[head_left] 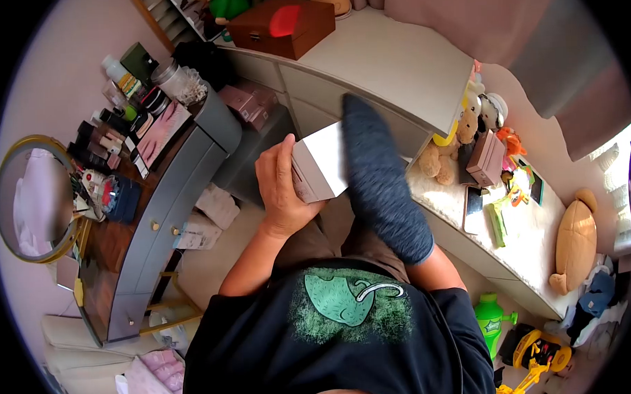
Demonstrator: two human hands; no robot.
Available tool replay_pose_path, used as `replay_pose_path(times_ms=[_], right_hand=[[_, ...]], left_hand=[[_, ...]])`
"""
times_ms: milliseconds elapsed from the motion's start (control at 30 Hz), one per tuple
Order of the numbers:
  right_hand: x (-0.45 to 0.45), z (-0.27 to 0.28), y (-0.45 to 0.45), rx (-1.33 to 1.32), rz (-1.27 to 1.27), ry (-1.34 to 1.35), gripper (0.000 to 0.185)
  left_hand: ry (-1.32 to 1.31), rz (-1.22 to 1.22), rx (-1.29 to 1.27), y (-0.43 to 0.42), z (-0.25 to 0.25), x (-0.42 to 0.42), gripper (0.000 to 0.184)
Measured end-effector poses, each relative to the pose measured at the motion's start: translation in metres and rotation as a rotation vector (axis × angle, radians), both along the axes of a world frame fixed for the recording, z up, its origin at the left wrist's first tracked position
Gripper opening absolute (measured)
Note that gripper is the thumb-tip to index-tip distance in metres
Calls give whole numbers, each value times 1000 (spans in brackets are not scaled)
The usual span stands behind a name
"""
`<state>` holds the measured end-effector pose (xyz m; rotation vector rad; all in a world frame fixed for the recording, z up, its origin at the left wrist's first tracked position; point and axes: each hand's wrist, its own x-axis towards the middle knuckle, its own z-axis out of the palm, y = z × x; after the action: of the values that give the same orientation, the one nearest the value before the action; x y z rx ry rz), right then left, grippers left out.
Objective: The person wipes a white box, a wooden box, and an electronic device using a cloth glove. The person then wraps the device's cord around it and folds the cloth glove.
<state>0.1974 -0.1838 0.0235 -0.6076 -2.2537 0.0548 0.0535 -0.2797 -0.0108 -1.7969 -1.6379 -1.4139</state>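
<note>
My left hand [282, 191] is wrapped round a white box [321, 165], its fingers along the left side and top edge. A dark grey sock [381, 181] is pulled over my right hand like a mitten, reaching to the wrist. The sock is slightly blurred and lies against or just in front of the box's right side; I cannot tell whether they touch. Its shape is long and straight, and the fingers inside are hidden. Both hands are in front of my body, above my lap.
At left stands a grey dressing table [183, 181] with cosmetics and a round mirror [34, 200]. Ahead, a white cabinet [394, 48] carries a brown wooden box [282, 28]. Soft toys sit on the low bench [447, 192] at right. A toy digger [536, 352] is on the floor.
</note>
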Motion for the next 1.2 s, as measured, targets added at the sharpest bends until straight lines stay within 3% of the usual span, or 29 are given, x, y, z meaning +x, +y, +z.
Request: replay_pose_path(times_ms=[33,167,367,467,500,600,767,800,867,1000,1100,1200], right_hand=[[-10,-11,3,-25,35,21,52],[-13,-4,-37,8,-3,61,52],[1,-26,7,-122,-10,149,52],[-6,-18,-31,-97,32,111,52],[-8,-13,-44,-77,31,90,52],[-5,-18,-40,-138,55,110,52],[25,-28,7,-703,132,444,52],[29,-27,7,-817,149,513,51],[32,-26,9,-1012,178,622,51],[33,-21,7,-1305,200,758,51],[36,-11,-7,-1475,204,744,51],[34,-1,-20,-1584,204,673,51]], left_hand=[[75,65,6,2,1,-2,104],[-57,43,97,7,-18,-9,92],[-58,-29,24,-7,-6,-7,91],[59,130,28,4,-25,-16,77],[51,69,84,9,-37,-26,72],[32,62,98,6,-24,-17,82],[-124,-93,-99,-15,-19,-17,106],[-124,-94,-102,-16,-23,-19,106],[-372,-264,-138,-18,-33,-20,106],[-455,-291,-62,-14,-40,-20,108],[-568,-328,-54,-14,-36,-14,105],[-926,-480,-83,-12,-21,-1,97]])
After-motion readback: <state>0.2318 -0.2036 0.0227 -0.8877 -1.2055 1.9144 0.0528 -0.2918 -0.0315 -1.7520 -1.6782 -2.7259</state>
